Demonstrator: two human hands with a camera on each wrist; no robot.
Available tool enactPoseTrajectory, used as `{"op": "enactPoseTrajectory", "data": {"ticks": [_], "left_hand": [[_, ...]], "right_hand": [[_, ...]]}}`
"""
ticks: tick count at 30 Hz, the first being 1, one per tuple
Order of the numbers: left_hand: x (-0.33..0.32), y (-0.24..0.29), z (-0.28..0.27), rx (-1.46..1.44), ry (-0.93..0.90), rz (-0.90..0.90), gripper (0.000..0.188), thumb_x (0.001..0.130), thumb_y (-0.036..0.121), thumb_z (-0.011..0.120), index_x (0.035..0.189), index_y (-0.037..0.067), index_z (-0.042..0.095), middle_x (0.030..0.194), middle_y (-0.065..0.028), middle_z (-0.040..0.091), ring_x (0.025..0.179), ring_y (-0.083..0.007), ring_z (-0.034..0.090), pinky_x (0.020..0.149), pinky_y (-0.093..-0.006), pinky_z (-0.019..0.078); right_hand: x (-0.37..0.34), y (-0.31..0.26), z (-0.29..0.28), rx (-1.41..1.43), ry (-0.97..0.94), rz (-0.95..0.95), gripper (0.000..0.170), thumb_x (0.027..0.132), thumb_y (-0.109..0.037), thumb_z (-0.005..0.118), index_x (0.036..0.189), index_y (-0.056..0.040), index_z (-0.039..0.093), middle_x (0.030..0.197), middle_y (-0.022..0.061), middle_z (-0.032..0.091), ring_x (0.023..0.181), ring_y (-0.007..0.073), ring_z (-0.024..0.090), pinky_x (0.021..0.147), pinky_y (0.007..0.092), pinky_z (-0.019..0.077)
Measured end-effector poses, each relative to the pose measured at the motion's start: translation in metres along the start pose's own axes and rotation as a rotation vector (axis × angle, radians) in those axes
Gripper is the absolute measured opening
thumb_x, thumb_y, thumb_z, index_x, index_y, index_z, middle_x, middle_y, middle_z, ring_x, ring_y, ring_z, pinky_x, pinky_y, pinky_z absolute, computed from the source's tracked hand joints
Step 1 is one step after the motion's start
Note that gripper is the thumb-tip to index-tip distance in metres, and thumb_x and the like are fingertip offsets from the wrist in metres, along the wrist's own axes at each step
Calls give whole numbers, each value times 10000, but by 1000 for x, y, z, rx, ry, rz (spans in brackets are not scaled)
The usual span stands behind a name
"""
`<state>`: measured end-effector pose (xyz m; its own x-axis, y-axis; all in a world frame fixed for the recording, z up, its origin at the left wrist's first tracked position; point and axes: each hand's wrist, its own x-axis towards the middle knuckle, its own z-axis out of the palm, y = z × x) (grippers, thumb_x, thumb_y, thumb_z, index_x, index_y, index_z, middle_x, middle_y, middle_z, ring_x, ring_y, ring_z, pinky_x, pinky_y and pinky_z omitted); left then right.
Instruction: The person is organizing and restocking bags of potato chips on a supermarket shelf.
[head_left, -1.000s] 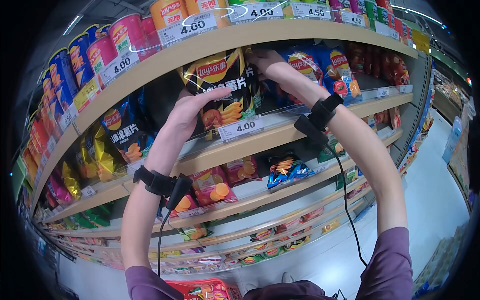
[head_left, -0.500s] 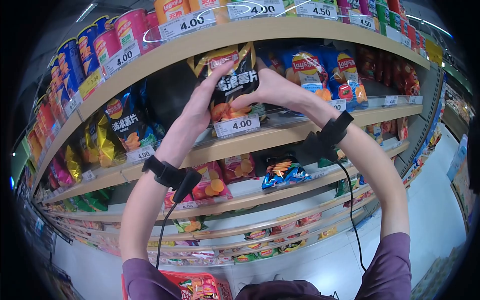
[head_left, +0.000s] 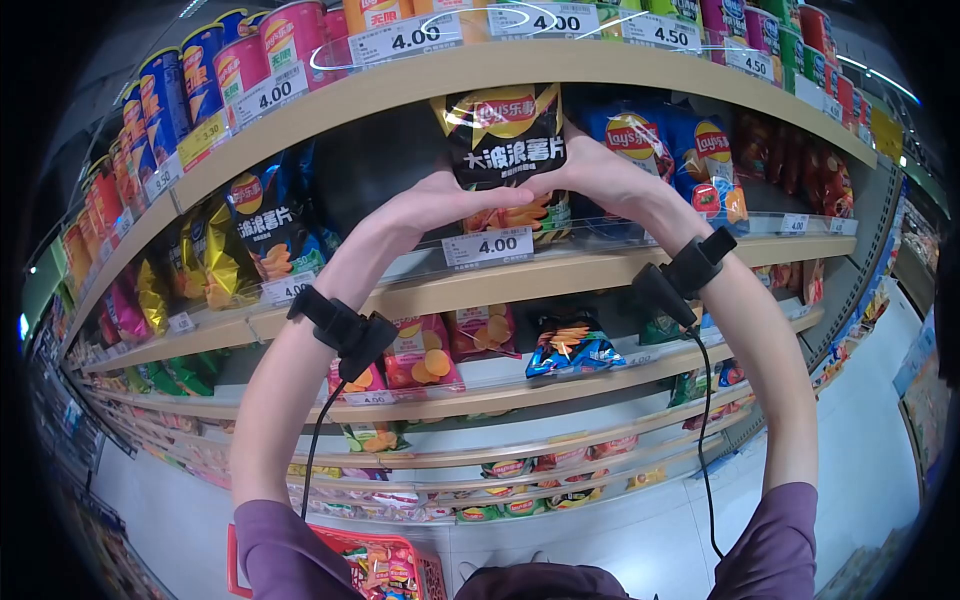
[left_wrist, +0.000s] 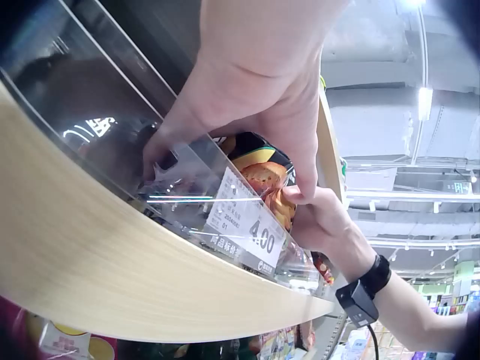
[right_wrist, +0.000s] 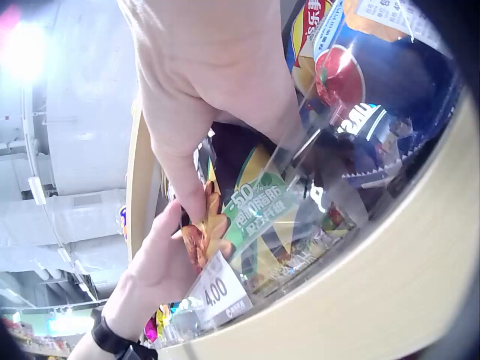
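Note:
A black and yellow bag of potato chips (head_left: 515, 140) stands upright on the middle shelf in the head view, between both hands. My left hand (head_left: 425, 205) grips it from the left, with the thumb laid across its lower front. From the right, my right hand (head_left: 600, 172) holds the other side, and the two thumbs meet over the printed chips. The fingers reach round the bag's sides behind the clear shelf guard (right_wrist: 289, 161), partly hidden. In the left wrist view, the bag's printed front (left_wrist: 262, 176) shows beneath the left palm.
A 4.00 price tag (head_left: 488, 247) sits on the shelf edge (head_left: 480, 290) before the bag. Blue chip bags (head_left: 632, 140) stand to the right, a black and blue bag (head_left: 265, 230) to the left. Canisters (head_left: 292, 42) line the shelf above. A red basket (head_left: 430, 572) holds bags below.
The right hand has come down from the bag's upper right edge to its lower side, its thumb now in front. The left thumb has lowered too, and the bag's front faces me more squarely.

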<state>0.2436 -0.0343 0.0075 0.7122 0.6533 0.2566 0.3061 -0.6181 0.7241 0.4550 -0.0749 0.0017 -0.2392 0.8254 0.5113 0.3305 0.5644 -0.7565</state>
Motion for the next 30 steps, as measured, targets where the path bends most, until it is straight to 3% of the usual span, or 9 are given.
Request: {"op": "enactPoseTrajectory", "data": {"ticks": [5, 6, 9, 10, 15, 16, 21, 27, 30], "left_hand": [[8, -2, 2, 171, 16, -63, 815, 698, 586, 765, 1245, 21, 551, 1061, -96, 634, 965, -163, 584, 842, -315, 456], [-7, 23, 3, 291, 5, -137, 752, 680, 520, 812, 1199, 30, 578, 1009, -80, 647, 870, -138, 602, 750, -261, 480], [7, -12, 9, 196, -8, 191, 719, 649, 432, 860, 1163, 7, 591, 1026, -91, 644, 899, -147, 606, 777, -261, 488], [5, -11, 9, 187, -19, 87, 729, 634, 387, 878, 1172, -5, 582, 1074, -109, 643, 985, -181, 599, 880, -296, 472], [-8, 8, 3, 187, -23, -1, 839, 667, 457, 843, 1238, -60, 510, 1176, -174, 601, 1093, -223, 564, 971, -330, 423], [-7, 4, 2, 156, -30, 12, 867, 675, 476, 833, 1252, -73, 491, 1188, -187, 591, 1108, -228, 557, 980, -334, 416], [-12, 0, -2, 175, 36, -93, 1072, 746, 726, 638, 1345, -120, 364, 1273, -264, 507, 1189, -273, 501, 1025, -360, 373], [-16, -17, -4, 93, 181, -128, 926, 887, 660, 502, 1377, -106, 324, 1366, -273, 445, 1301, -307, 431, 1076, -387, 339], [-30, -32, 10, 73, 430, 203, 865, 914, 583, 523, 1360, -132, 328, 1365, -347, 414, 1312, -378, 419, 1080, -415, 338]], "right_hand": [[-3, -3, -5, 54, 12, 50, 813, 641, -68, 758, 1331, 39, 341, 1188, 140, 558, 1118, 201, 519, 1001, 311, 389], [-5, -4, -5, 91, 11, 87, 785, 641, -64, 750, 1312, 39, 356, 1158, 133, 569, 1095, 196, 528, 991, 311, 391], [-10, -2, -1, 216, 58, 105, 672, 659, -69, 716, 1239, 44, 398, 1045, 101, 590, 1006, 179, 551, 942, 312, 404], [-12, -1, 0, 244, 74, 112, 662, 663, -75, 711, 1234, 47, 399, 1036, 99, 589, 1002, 180, 551, 938, 313, 405], [-9, 2, -1, 298, 64, 119, 541, 772, -201, 721, 1225, 11, 516, 1123, 92, 617, 1068, 169, 551, 975, 328, 387], [-10, -1, 3, 365, 43, 94, 545, 826, -327, 715, 1227, 5, 553, 1192, 83, 610, 1128, 166, 539, 1011, 332, 368], [-10, 4, 2, 343, 137, 62, 813, 847, -487, 669, 1388, 32, 354, 1328, 133, 513, 1222, 188, 483, 1062, 342, 326], [-32, -17, 15, 3, 373, 82, 975, 821, -536, 681, 1437, 75, 237, 1453, 221, 365, 1357, 256, 352, 1119, 349, 258], [-35, -3, 10, -29, 431, 26, 1021, 823, -537, 680, 1449, 95, 180, 1488, 272, 287, 1405, 284, 289, 1144, 363, 225]]}}
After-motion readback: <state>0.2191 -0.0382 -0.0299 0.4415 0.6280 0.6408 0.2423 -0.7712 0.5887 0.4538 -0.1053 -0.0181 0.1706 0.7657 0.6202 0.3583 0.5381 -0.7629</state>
